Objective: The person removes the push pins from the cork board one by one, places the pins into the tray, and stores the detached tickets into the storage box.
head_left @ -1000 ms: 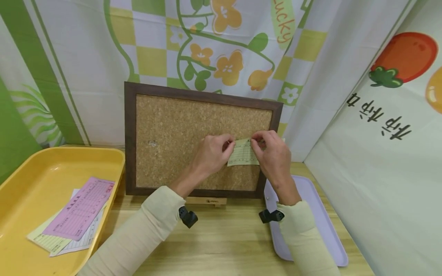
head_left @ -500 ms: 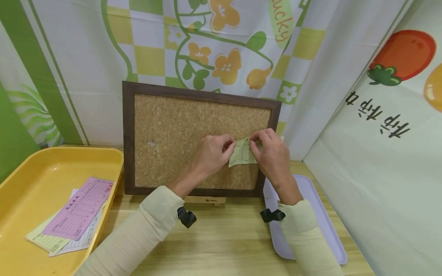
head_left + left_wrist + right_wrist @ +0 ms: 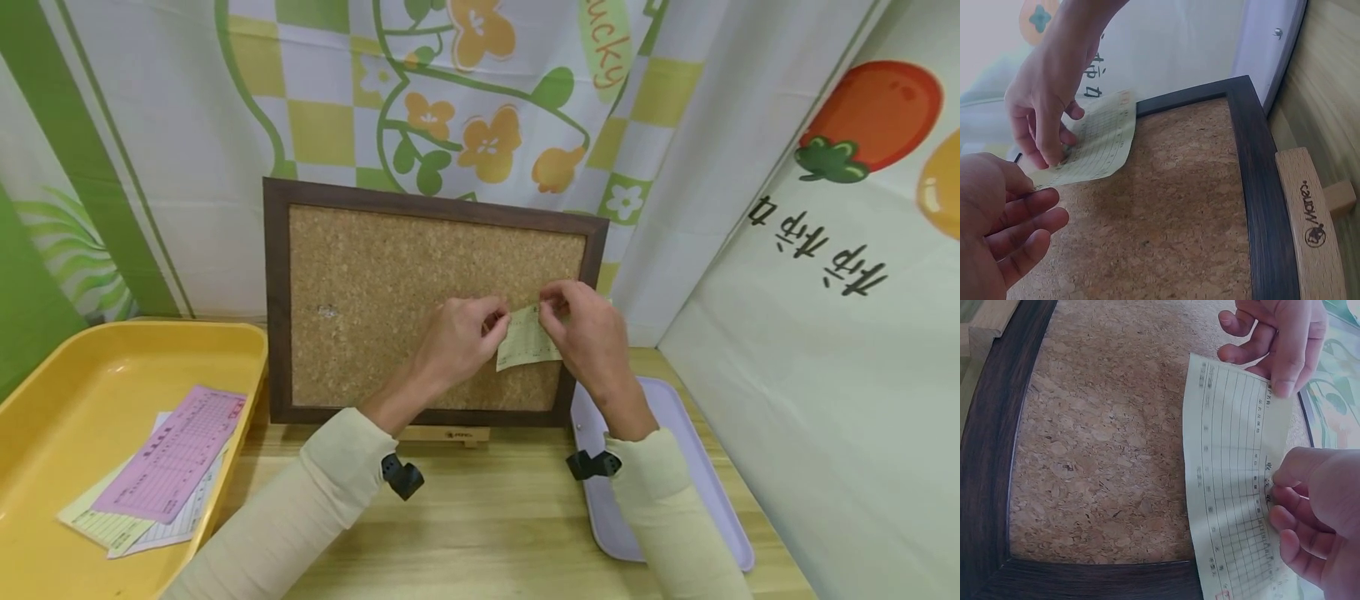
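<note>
A pale yellow receipt slip (image 3: 527, 343), printed with ruled lines, is in front of the right part of a framed cork board (image 3: 390, 275). My left hand (image 3: 459, 335) pinches the slip's upper left corner between thumb and index finger. Nearer the middle of its top edge, my right hand (image 3: 588, 337) pinches the slip. In the right wrist view the slip (image 3: 1225, 469) bows, its lower edge standing off the cork. The left wrist view has the right hand (image 3: 1047, 106) bent down over the paper. Whether a pin sits under its fingertips is hidden.
At left, a yellow tray (image 3: 150, 329) holds a pink slip (image 3: 176, 454) over white and yellow ones. A lilac tray (image 3: 675, 400) lies under the right forearm. The board leans on a wooden stand (image 3: 442, 434) before a patterned curtain (image 3: 322, 67).
The slip's lower left corner has dropped slightly and the paper has tilted a little. Both hands keep their pinch and shift only slightly. The head view has drifted a bit.
</note>
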{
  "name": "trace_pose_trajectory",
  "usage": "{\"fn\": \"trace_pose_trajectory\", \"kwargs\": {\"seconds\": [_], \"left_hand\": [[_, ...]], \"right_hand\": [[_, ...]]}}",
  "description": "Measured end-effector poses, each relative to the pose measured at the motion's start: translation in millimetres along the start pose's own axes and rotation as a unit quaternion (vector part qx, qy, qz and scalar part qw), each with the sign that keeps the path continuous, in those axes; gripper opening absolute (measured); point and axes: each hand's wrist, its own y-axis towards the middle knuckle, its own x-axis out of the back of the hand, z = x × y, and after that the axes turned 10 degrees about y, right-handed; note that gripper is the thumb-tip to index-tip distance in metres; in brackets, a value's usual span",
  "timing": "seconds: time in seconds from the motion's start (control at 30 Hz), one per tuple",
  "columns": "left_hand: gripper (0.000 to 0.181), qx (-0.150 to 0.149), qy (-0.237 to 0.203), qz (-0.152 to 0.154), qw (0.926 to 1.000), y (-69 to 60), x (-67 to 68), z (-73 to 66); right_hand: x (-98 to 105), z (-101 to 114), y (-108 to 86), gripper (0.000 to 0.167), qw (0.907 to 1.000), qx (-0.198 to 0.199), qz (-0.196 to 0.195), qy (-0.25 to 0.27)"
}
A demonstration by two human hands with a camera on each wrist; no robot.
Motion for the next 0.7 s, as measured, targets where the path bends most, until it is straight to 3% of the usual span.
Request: {"fn": "trace_pose_trajectory", "kwargs": {"seconds": [0.3,0.7], "left_hand": [[0.015,0.019,-0.016,0.012,0.9996,-5.4,6.7,3.8],[0.016,0.019,-0.014,0.0,0.9997,-19.9,19.3,5.8]], "right_hand": [[5,3,-5.6,0.007,0.9975,-0.046,0.036,0.039],[14,8,-16.3,0.006,0.9974,-0.027,0.058,0.032]]}}
